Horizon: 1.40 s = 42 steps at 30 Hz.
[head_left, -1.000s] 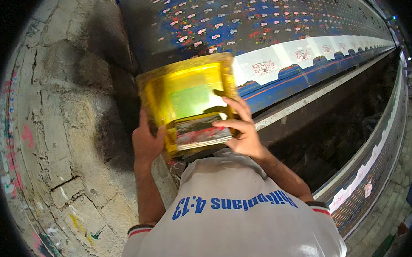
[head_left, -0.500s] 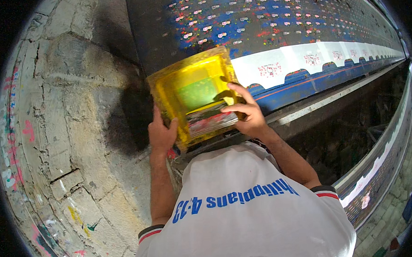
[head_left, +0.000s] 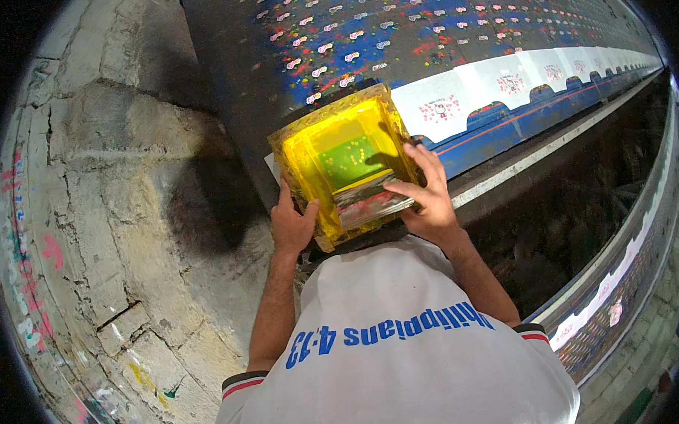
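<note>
Nearest, the left hand [head_left: 293, 228], at the yellow screen's [head_left: 345, 162] eight o'clock, pinches its side; at four, the right hand [head_left: 432, 200], fingers spread, clasps a shiny block [head_left: 369, 203] against it. Positioning seems in hand, calling for level, even support. White sheets [head_left: 504, 83] lie at two.

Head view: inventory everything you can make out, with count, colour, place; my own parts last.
Frame: one, yellow, between the hands
Panel: one, green, inside the frame
Block: one, grey-red, blurred, frame's near side
Long table: one, dark and blue, beyond the frame
Printed pieces: several, white, along that table's edge
Small marks: many, pinkish-white, on that table
Second table: one, dark, right
Stonework: one stretch, grey, paint-smeared, left
Shirt: one, white, lower middle
Left hand: one, bare, frame's left edge
Right hand: one, bare, frame's right edge
</note>
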### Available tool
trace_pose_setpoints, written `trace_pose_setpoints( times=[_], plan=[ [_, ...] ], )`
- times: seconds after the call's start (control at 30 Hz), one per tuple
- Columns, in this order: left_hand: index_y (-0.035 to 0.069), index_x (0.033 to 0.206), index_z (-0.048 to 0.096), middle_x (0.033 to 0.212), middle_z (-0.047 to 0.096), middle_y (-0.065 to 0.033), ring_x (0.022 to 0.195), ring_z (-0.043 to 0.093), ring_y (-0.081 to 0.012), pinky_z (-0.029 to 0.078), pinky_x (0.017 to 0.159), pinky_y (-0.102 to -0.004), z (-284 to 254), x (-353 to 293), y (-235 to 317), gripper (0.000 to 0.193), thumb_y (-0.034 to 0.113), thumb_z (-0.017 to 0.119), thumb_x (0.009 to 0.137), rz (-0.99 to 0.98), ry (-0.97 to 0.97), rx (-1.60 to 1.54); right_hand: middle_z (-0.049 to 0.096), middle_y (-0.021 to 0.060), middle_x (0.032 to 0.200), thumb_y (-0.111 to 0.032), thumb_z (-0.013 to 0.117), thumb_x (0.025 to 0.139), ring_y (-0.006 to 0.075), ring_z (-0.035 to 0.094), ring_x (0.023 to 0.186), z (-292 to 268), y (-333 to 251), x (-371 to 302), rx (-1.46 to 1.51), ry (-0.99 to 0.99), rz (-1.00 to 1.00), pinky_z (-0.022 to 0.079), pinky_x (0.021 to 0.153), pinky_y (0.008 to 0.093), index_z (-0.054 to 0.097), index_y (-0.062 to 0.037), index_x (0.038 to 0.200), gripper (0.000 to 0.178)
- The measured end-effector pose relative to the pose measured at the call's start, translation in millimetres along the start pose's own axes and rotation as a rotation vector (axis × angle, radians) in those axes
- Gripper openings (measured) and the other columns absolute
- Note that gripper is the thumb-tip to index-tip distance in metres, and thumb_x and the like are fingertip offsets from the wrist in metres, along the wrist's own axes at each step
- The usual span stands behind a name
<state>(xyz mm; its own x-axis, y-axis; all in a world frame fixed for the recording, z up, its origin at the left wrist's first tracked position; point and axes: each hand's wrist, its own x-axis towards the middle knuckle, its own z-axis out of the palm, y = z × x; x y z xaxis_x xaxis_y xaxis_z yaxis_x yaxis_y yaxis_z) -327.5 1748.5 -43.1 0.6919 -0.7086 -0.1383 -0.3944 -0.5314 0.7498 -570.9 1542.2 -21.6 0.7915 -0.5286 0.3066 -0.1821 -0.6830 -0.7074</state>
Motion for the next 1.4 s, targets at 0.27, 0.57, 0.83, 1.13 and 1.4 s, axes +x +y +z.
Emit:
trace_pose_setpoints(
  times=[0.27, 0.57, 0.83, 1.13, 1.4],
  plan=[
    [-0.004, 0.169, 0.039, 0.139, 0.075, -0.0276, 0.126, 0.076, -0.033, 0.059, 0.105, -0.0423, -0.1, 0.3, 2.7, 0.088, 0.014, 0.08, 0.093, -0.038, -0.01, -0.059, 0.07, 0.0082, 0.14, 0.003, 0.077, 0.075, 0.0325, 0.063, 0.133, 5.1, -40.2, 0.7, -0.28, -0.155, -0.128, 0.049, 0.119, 0.0527, 0.078, -0.0125, 0.128, 0.056],
    [-0.002, 0.17, 0.035, 0.132, 0.078, -0.0266, 0.118, 0.079, -0.0383, 0.063, 0.098, -0.0443, 6.7, 6.7, -20.8, 0.086, 0.014, 0.073, 0.095, 0.22, 0.019, -0.258, 0.077, 0.0109, 0.122, -0.005, 0.075, 0.083, 0.0325, 0.071, 0.117, -3.9, -52.3, 27.2, -0.397, -0.301, -0.181, 0.059, 0.105, 0.0438, 0.076, -0.0057, 0.127, 0.044],
    [0.002, 0.17, 0.035, 0.135, 0.076, -0.0271, 0.125, 0.075, -0.0435, 0.06, 0.103, -0.048, -2.8, 0.1, -5.1, 0.079, 0.014, 0.069, 0.1, 0.131, -0.038, -0.117, 0.078, 0.0118, 0.121, 0.0, 0.073, 0.081, 0.0329, 0.073, 0.118, -9.0, -58.3, 41.2, -0.369, -0.351, -0.108, 0.063, 0.097, 0.0465, 0.077, -0.0102, 0.124, 0.044],
    [0.009, 0.17, 0.036, 0.13, 0.075, -0.0308, 0.119, 0.07, -0.0545, 0.057, 0.104, -0.0607, -3.8, 1.0, -4.6, 0.082, 0.024, 0.071, 0.098, -0.021, -0.073, -0.031, 0.077, 0.0115, 0.128, 0.006, 0.075, 0.079, 0.0347, 0.072, 0.12, 23.3, -50.0, 37.5, -0.382, -0.212, -0.166, 0.062, 0.102, 0.0458, 0.077, -0.0085, 0.13, 0.054],
    [0.001, 0.171, 0.027, 0.115, 0.076, -0.0366, 0.106, 0.074, -0.0569, 0.059, 0.101, -0.0628, -5.9, 3.2, -0.4, 0.092, 0.029, 0.07, 0.095, 0.013, -0.064, 0.039, 0.081, 0.0152, 0.116, -0.011, 0.078, 0.096, 0.0367, 0.078, 0.107, 23.6, -24.0, 126.3, -0.415, -0.426, -0.027, 0.063, 0.091, 0.0511, 0.08, -0.0111, 0.124, 0.029]
  ],
)
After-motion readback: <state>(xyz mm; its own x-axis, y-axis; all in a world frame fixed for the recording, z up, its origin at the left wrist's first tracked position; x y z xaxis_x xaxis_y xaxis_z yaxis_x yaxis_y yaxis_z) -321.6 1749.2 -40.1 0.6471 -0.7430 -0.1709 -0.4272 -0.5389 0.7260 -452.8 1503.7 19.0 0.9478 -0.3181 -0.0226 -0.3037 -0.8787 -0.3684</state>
